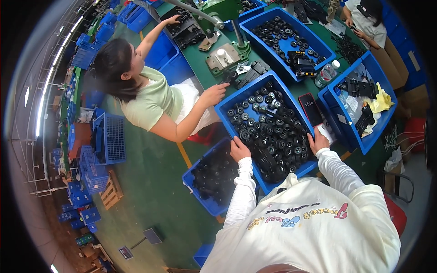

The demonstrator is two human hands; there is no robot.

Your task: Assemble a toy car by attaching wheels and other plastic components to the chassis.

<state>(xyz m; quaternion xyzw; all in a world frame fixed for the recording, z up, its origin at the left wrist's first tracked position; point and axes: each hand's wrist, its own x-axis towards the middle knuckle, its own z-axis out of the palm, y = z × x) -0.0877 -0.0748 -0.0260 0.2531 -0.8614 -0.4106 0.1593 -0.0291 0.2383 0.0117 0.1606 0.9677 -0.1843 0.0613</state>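
A blue plastic bin [269, 185] sits in front of me at the edge of the green worktable, tilted in view. Small black wheels [287, 134] fill much of it, with some longer black plastic parts [263, 154] among them. My left hand [239, 149] grips the bin's left side, fingers bent at the rim. On the opposite side my right hand [317, 141] holds the right rim. Beside that hand lies a phone [310, 109] in a red case, its screen lit. The undersides of my fingers are partly hidden by the bin.
A co-worker [150, 100] sits at the left, one hand by black parts near my bin. Behind stands another wheel bin [282, 43], near a metal press fixture [223, 57]. A bottle [327, 73] and a bin of wrappings [357, 127] are right. A floor bin [196, 196] holds black parts.
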